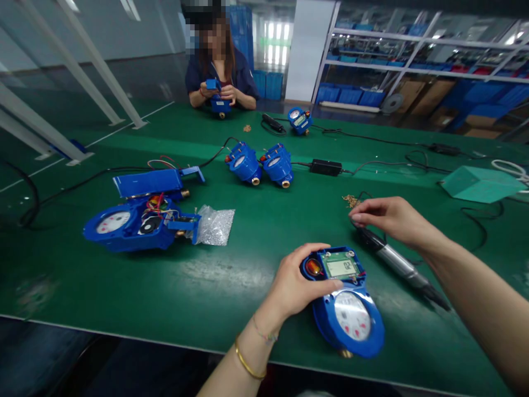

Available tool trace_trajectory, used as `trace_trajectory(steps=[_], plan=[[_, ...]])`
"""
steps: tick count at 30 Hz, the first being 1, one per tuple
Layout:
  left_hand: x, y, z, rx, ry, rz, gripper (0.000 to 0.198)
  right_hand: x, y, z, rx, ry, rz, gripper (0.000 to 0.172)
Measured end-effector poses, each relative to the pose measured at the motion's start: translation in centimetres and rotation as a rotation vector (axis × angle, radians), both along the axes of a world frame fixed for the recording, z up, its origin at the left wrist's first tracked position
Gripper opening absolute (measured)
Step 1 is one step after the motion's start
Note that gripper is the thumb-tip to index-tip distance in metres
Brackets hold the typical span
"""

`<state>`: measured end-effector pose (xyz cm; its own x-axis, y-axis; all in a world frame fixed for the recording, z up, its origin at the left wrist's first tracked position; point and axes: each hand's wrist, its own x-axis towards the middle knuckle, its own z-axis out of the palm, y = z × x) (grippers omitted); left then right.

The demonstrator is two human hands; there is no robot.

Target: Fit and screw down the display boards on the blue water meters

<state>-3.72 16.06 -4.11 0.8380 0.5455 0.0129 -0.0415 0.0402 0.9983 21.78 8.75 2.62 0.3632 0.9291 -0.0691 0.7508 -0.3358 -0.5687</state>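
gripping blue meter (346,298) with left hand (292,284), curled round its far end; right hand (386,219) pinched near brass bits (350,200), can't tell if holding any.

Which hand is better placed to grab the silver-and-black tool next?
Probably the right hand: it is close beside the tool, though whether it already pinches something is unclear. The left hand is occupied gripping the blue meter.

Bright white windowpanes (276,52) glow far back; pale glare streaks the smooth green worktop (185,303); distant white-framed shelving (372,64) looks soft, slanting toward the corner.
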Motion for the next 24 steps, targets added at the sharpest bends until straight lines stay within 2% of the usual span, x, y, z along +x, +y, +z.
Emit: trace_trajectory(steps=[3, 7, 11, 16, 24], plan=[[-0.1, -0.1, -0.3, 0.108, -0.025, 0.066, 0.062, -1.1, -0.1, 0.5, -0.008, 0.290, -0.067, 0.061], [-0.2, -0.1, -0.1, 0.157, -0.052, 0.086, 0.061, -2.8, 1.1, 1.4, -0.096, 0.601, -0.143, 0.055], [-0.3, -0.2, 0.6, 0.141, 0.014, 0.043, 0.058, -4.0, 2.5, 1.8, -0.234, 0.739, -0.045, 0.045], [-0.4, 0.2, 1.1, 0.072, 0.108, 0.022, 0.066, -5.2, 3.8, 1.9, -0.407, 0.729, 0.105, 0.043], [0.0, 0.2, 1.2, 0.077, 0.156, 0.018, 0.067, -6.5, 4.9, 2.2, -0.598, 0.480, 0.181, 0.048]])
